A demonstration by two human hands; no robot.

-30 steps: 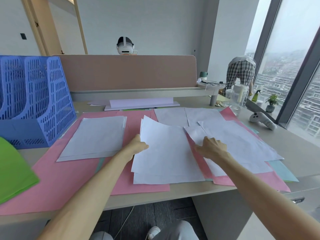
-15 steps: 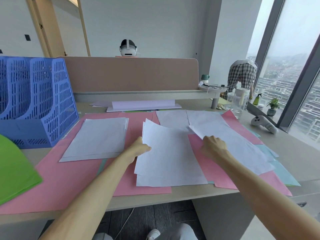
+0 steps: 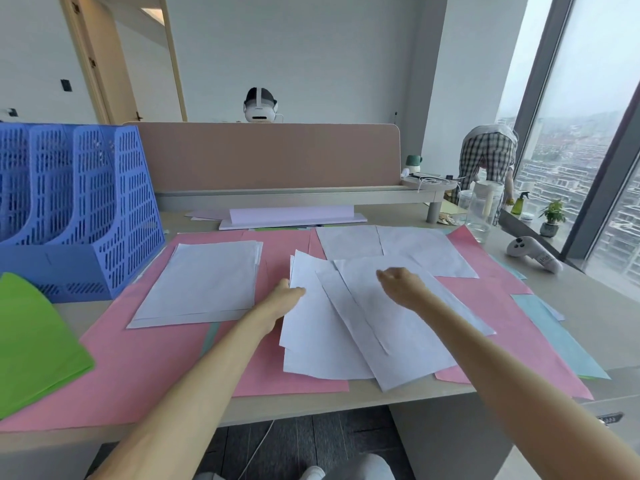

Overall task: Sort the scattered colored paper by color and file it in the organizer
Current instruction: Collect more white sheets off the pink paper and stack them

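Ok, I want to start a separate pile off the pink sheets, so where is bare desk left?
Bare desk shows on the right, between the light blue sheets and the controller. A narrower strip lies before the blue organizer, bordered by the green paper and pink sheets. The middle is crowded with white stacks and the left hand and right hand.

The organizer (image 3: 104, 216) stands at the far left of the desk (image 3: 571, 282). Right of it lies a stack of paper (image 3: 204, 282), then a loose pile (image 3: 346, 334), with my left hand (image 3: 282, 299) holding its left edge and my right hand (image 3: 401, 284) over it. Stack and pile lie on larger sheets (image 3: 138, 358). The controller (image 3: 533, 254) lies far right.
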